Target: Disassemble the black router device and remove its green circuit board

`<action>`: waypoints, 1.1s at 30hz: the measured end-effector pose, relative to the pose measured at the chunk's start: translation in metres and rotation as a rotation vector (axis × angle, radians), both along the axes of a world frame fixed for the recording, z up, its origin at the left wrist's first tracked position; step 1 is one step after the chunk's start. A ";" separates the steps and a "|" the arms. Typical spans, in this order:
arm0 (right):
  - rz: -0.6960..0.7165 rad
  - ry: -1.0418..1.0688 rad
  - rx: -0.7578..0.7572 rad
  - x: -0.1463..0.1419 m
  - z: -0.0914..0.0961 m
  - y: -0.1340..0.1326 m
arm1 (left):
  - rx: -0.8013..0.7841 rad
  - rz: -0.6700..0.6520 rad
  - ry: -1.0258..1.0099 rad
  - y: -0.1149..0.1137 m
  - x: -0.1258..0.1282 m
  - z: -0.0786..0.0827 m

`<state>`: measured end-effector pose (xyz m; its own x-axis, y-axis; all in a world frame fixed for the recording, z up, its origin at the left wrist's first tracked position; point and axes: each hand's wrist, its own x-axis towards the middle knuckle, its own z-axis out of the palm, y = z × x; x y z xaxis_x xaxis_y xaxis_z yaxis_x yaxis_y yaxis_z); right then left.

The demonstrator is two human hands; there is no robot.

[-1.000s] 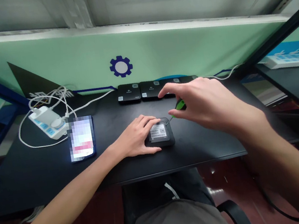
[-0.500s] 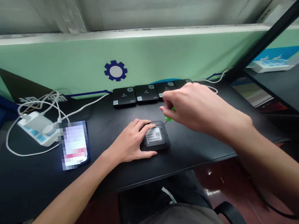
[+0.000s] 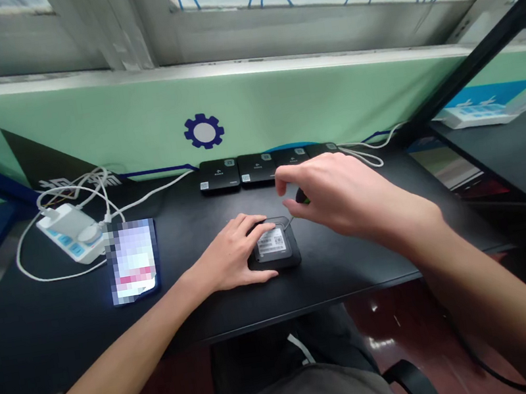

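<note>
Head view, looking down onto a black table (image 3: 63, 322). Near the front edge, about the middle: a small black box (image 3: 279, 253), lying flat, white label facing up. Clasped on its left side by the left hand (image 3: 230, 259), with the heel on the table, the thumb along the near side and the fingers curled over the far left corner. Just right of it and a little farther back, the right hand (image 3: 343, 201), pinching a small screwdriver (image 3: 301, 197) between thumb and fingertips. Only a bit of dark and green handle showing, the thin shaft slanting down toward the box's far right corner. Cannot tell whether the tip touches the box or stops just short of it. Against the back wall, a row of similar black boxes (image 3: 239, 172), side by side. Well to the left, a lit phone (image 3: 132, 261), lying flat. Just beyond that, a white power strip (image 3: 71, 232).
</note>
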<state>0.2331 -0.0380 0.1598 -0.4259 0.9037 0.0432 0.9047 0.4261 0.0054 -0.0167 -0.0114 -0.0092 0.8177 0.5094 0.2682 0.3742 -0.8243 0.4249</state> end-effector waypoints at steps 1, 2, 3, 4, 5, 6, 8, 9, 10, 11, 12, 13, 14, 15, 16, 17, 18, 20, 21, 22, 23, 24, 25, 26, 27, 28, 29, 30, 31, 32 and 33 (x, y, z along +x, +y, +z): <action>0.004 0.011 -0.002 0.001 0.000 0.000 | -0.002 0.000 -0.004 0.000 0.000 0.000; 0.007 0.020 -0.005 0.002 0.000 0.001 | -0.006 0.000 -0.009 0.000 0.000 0.000; 0.011 0.024 -0.009 0.002 0.000 0.001 | -0.010 -0.001 -0.014 0.000 0.000 0.000; 0.013 0.025 -0.013 0.002 0.000 0.001 | -0.013 -0.001 -0.018 0.000 0.000 0.000; 0.012 0.024 -0.015 0.002 0.000 0.000 | -0.013 0.000 -0.018 0.000 0.000 -0.001; 0.011 0.021 -0.017 0.001 0.001 0.000 | -0.010 0.001 -0.015 0.000 0.000 -0.001; 0.006 0.013 -0.020 0.000 0.001 0.001 | -0.001 0.003 -0.003 0.000 0.000 -0.001; 0.001 0.007 -0.023 -0.001 0.002 0.001 | 0.003 0.003 0.001 0.000 0.000 -0.001; -0.004 0.001 -0.027 -0.001 0.002 0.002 | 0.004 0.002 0.002 0.000 0.000 -0.002; -0.006 -0.005 -0.031 -0.002 0.002 0.002 | 0.002 0.002 0.000 0.000 0.000 -0.002; -0.005 -0.011 -0.034 -0.002 0.002 0.002 | -0.002 0.002 -0.003 0.000 0.000 -0.002; -0.005 -0.020 -0.029 -0.002 0.002 0.003 | -0.005 0.002 -0.006 0.000 0.000 -0.002; -0.009 -0.031 -0.018 -0.003 0.001 0.003 | -0.007 0.002 -0.006 0.000 0.000 -0.002; -0.016 -0.046 -0.001 -0.003 0.001 0.002 | -0.007 0.002 -0.004 0.000 0.000 -0.002; -0.029 -0.067 0.021 -0.004 0.001 0.002 | -0.006 0.003 -0.002 0.000 0.000 -0.002; -0.046 -0.092 0.044 -0.005 0.000 0.001 | -0.003 0.003 0.002 0.000 0.000 -0.001; -0.063 -0.118 0.068 -0.006 0.000 0.001 | 0.000 0.003 0.004 0.000 0.000 -0.001; -0.088 -0.164 0.104 -0.007 0.000 -0.001 | 0.002 0.003 0.004 0.000 0.000 -0.001; -0.094 -0.179 0.114 -0.008 0.000 -0.001 | 0.003 0.003 0.005 0.000 0.000 0.000; -0.096 -0.185 0.117 -0.008 0.000 -0.001 | 0.005 0.003 0.006 0.000 0.000 0.000; -0.094 -0.184 0.111 -0.008 0.001 -0.001 | 0.007 0.002 0.011 0.000 0.000 0.000; -0.091 -0.182 0.100 -0.008 0.001 -0.001 | 0.010 0.001 0.016 0.000 -0.001 0.000; -0.087 -0.179 0.086 -0.008 0.001 -0.001 | 0.012 0.001 0.022 0.000 -0.001 -0.001; -0.083 -0.175 0.074 -0.008 0.001 -0.001 | 0.015 0.003 0.027 0.000 -0.001 -0.001; -0.078 -0.173 0.065 -0.008 0.002 -0.001 | 0.016 0.005 0.029 0.000 -0.001 -0.001; -0.075 -0.173 0.059 -0.007 0.002 -0.001 | 0.017 0.006 0.029 0.000 -0.001 -0.001; -0.073 -0.174 0.057 -0.007 0.002 -0.001 | 0.017 0.006 0.027 0.000 -0.001 -0.002; -0.069 -0.176 0.059 -0.006 0.003 -0.001 | 0.015 0.005 0.022 0.000 0.000 -0.002; -0.066 -0.182 0.062 -0.006 0.003 -0.001 | 0.011 0.002 0.016 0.000 0.000 -0.002; -0.066 -0.192 0.066 -0.006 0.003 -0.002 | 0.008 -0.002 0.010 0.000 0.000 -0.002; -0.067 -0.204 0.075 -0.006 0.003 -0.002 | 0.005 -0.003 0.004 0.000 0.000 -0.002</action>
<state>0.2272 -0.0402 0.1631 -0.3714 0.9280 0.0305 0.9081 0.3562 0.2202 -0.0167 -0.0110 -0.0115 0.8201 0.5057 0.2678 0.3732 -0.8275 0.4195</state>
